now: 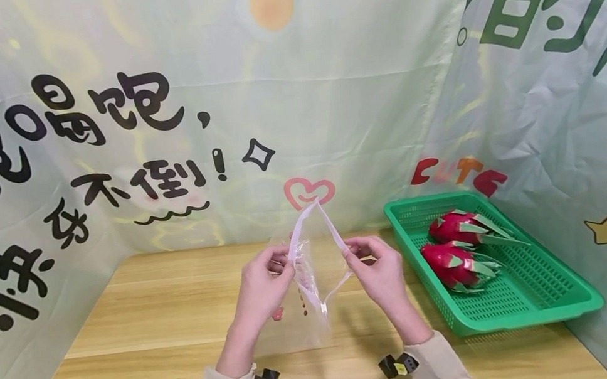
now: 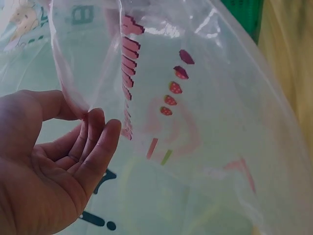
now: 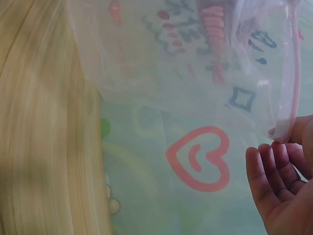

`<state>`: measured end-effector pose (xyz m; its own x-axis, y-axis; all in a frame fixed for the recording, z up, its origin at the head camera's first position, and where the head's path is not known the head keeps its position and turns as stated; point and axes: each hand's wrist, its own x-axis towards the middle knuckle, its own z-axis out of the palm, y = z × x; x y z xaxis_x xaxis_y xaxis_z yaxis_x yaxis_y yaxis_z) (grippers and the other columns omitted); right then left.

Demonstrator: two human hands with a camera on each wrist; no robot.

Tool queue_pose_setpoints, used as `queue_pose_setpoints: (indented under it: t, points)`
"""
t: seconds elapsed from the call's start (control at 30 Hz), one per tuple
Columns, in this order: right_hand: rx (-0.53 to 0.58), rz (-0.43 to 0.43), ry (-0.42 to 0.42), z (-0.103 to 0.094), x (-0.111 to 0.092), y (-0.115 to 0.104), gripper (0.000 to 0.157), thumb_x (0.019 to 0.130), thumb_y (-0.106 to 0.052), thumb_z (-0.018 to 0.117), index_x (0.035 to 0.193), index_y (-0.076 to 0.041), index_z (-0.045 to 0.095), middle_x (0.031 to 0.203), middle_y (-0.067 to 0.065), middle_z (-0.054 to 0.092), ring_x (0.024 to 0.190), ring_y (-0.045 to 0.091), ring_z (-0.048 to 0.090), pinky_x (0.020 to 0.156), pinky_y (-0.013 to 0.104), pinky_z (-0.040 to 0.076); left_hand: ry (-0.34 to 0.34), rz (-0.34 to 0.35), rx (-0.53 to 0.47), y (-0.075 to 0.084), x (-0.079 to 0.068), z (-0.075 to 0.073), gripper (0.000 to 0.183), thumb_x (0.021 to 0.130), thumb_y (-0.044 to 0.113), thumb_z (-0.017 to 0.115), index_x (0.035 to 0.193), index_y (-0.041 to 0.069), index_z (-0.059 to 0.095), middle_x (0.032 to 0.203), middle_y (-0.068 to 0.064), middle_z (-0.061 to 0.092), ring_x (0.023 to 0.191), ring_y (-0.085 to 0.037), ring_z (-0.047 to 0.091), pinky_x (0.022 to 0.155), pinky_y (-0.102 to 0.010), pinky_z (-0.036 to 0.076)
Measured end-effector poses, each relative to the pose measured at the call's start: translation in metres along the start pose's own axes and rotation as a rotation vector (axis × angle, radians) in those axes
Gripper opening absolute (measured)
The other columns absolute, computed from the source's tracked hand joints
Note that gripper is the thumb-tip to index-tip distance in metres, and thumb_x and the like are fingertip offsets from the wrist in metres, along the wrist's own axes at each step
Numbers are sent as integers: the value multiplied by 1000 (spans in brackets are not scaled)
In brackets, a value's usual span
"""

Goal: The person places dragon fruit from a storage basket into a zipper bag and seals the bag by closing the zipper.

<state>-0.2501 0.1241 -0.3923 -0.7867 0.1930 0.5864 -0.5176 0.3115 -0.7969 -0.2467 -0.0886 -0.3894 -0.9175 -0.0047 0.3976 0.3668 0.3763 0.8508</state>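
Observation:
Both hands hold a clear plastic zip bag [image 1: 315, 321] with a pale pink rim and small printed fruit pictures. Its mouth is spread into a diamond shape above the table. My left hand [image 1: 265, 286] pinches the left side of the rim between thumb and fingers. On the opposite side, my right hand [image 1: 376, 269] pinches the rim the same way. In the left wrist view, the printed bag [image 2: 210, 117] hangs beside the fingers. The right wrist view shows the see-through bag [image 3: 161, 73] stretching away from the pinched rim.
To the right stands a green plastic basket [image 1: 529, 316] with two dragon fruits, one [image 1: 454, 262] in front of the other [image 1: 453, 226]. The wooden table [image 1: 143, 323] meets printed cloth walls [image 1: 362, 113] at the back and sides.

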Motion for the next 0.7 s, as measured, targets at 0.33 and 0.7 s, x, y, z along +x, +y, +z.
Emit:
queue_pose_setpoints:
  t: [0.33,0.7]
  points:
    - [-62,66,24,-12,8,13,9,88,6,76,97,4,76,85,17,69,72,11,62,60,12,52,79,-5,83,3,1,-24,19,89,1,65,106,4,74,84,-4,65,76,-17,59,65,-21,53]
    - [-93,77,16,-21,13,33,5,88,-4,77,93,-5,75,80,8,70,72,9,62,62,16,53,204,53,218,3,0,-41,15,84,2,69,98,4,74,78,-2,64,69,-16,58,62,-24,49]
